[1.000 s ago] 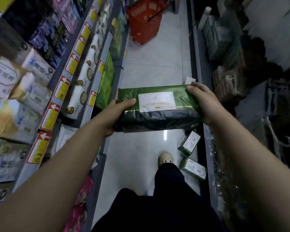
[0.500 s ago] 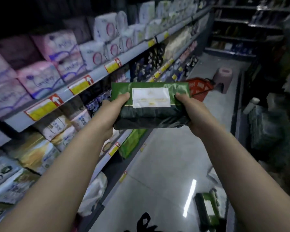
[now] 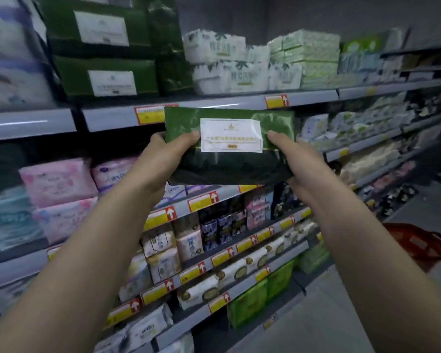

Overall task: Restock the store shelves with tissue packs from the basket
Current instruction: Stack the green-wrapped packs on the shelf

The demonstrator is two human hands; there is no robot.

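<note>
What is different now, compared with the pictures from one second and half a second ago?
The green tissue pack was lifted from above the aisle floor to the edge of the upper shelf, near the matching green packs. Unchanged: the left hand and right hand grip its two ends, label facing the camera.

The green tissue pack [image 3: 229, 149] is now raised in front of the upper shelf [image 3: 107, 118] edge instead of low over the floor [image 3: 341, 317]. The red basket [image 3: 418, 243] shows at lower right; matching green packs [image 3: 105, 77] appear above.
</note>
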